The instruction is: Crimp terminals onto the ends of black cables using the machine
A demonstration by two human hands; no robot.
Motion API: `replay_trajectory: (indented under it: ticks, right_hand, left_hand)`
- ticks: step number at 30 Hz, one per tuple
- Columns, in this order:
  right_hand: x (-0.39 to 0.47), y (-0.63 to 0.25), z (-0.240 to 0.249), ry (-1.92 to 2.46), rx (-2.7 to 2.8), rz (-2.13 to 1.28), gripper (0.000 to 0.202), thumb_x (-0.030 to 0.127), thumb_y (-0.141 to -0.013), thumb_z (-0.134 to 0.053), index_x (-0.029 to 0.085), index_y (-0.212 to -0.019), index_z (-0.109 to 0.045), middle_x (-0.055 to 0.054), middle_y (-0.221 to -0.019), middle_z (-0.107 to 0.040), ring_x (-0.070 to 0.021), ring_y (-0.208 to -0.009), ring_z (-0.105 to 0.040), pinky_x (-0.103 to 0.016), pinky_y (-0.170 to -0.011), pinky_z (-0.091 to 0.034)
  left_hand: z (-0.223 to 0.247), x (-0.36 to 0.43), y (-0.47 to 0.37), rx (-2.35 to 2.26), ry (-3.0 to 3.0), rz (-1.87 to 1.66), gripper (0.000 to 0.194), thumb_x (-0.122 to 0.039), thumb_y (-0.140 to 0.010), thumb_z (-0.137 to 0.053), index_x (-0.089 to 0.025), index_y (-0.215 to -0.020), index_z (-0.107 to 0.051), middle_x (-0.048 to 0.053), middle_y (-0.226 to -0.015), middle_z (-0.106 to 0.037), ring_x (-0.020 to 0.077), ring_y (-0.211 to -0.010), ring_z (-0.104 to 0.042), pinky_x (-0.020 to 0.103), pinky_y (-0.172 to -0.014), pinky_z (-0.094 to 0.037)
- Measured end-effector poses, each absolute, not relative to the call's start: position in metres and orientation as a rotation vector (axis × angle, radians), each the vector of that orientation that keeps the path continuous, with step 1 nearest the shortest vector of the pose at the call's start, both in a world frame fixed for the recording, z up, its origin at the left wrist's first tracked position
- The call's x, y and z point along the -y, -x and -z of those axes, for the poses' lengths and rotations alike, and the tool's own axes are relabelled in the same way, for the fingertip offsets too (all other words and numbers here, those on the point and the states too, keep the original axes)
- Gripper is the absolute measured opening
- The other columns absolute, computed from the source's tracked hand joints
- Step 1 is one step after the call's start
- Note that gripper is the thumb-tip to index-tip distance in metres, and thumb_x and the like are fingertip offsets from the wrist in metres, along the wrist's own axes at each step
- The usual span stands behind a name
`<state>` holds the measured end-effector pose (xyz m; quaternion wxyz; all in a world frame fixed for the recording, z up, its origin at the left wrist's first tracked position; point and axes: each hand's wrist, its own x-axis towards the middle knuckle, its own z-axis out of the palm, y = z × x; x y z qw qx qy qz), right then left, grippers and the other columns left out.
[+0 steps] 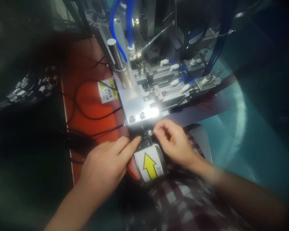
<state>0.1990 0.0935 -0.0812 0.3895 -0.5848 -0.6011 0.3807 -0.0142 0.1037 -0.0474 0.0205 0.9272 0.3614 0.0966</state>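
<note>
My right hand (174,141) pinches thumb and forefinger together at a small shiny metal part (149,132) in the slot of a dark fixture (144,141). My left hand (108,157) is at the fixture's left side, its index finger reaching to the slot and the other fingers curled. Its thumb is hidden, and anything it grips cannot be made out. Just above both hands is the brightly lit front edge of a metal plate (132,104). Below the slot sits a white label (149,163) with a yellow arrow.
Behind the plate stand pneumatic cylinders (168,93) with white fittings and blue hoses (129,25). A metal post (118,57) rises from the plate. Black cables (96,118) cross the orange machine base (86,96), which bears a warning label (108,90). Shiny metal pieces (21,89) lie at left.
</note>
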Motion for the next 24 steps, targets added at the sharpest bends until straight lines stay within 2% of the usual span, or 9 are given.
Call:
replay_trajectory:
  ticks: [6,13,19,24]
  right_hand:
    - [-0.092,-0.197,0.07,1.583,1.665,-0.762,0.01,0.015,-0.087,-0.052,0.016,-0.078,-0.056,-0.001,-0.074,-0.058,-0.013,-0.065,-0.054,-0.027,-0.061,-0.041]
    - [-0.094,-0.199,0.077,1.541,1.341,-1.221,0.011,0.024,-0.089,-0.053,0.018,-0.08,-0.056,0.0,-0.072,-0.057,-0.0127,-0.063,-0.053,-0.026,-0.059,-0.044]
    - [-0.094,-0.198,0.086,1.454,1.378,-1.104,0.009,0.02,-0.088,-0.054,0.018,-0.079,-0.055,0.0,-0.073,-0.055,-0.0122,-0.064,-0.051,-0.026,-0.06,-0.043]
    - [-0.094,-0.199,0.087,1.44,1.35,-1.155,0.009,0.022,-0.089,-0.054,0.019,-0.08,-0.056,0.0,-0.074,-0.054,-0.0126,-0.066,-0.05,-0.025,-0.06,-0.042]
  left_hand:
    - [0.048,-0.103,0.014,-1.127,-2.889,-0.308,0.039,-0.007,-0.089,-0.039,-0.015,-0.116,-0.066,0.004,-0.079,-0.069,0.0155,-0.055,-0.052,0.028,-0.049,-0.039]
    - [0.048,-0.104,0.014,-1.128,-2.889,-0.294,0.04,-0.007,-0.088,-0.04,-0.015,-0.118,-0.066,0.004,-0.08,-0.069,0.0155,-0.055,-0.052,0.028,-0.049,-0.04]
    - [0.048,-0.104,0.015,-1.122,-2.894,-0.303,0.04,-0.007,-0.088,-0.04,-0.015,-0.117,-0.066,0.004,-0.079,-0.069,0.0155,-0.055,-0.052,0.028,-0.05,-0.041]
    - [0.047,-0.103,0.015,-1.126,-2.884,-0.268,0.041,-0.006,-0.088,-0.04,-0.014,-0.119,-0.065,0.004,-0.08,-0.069,0.0156,-0.056,-0.052,0.028,-0.049,-0.041]
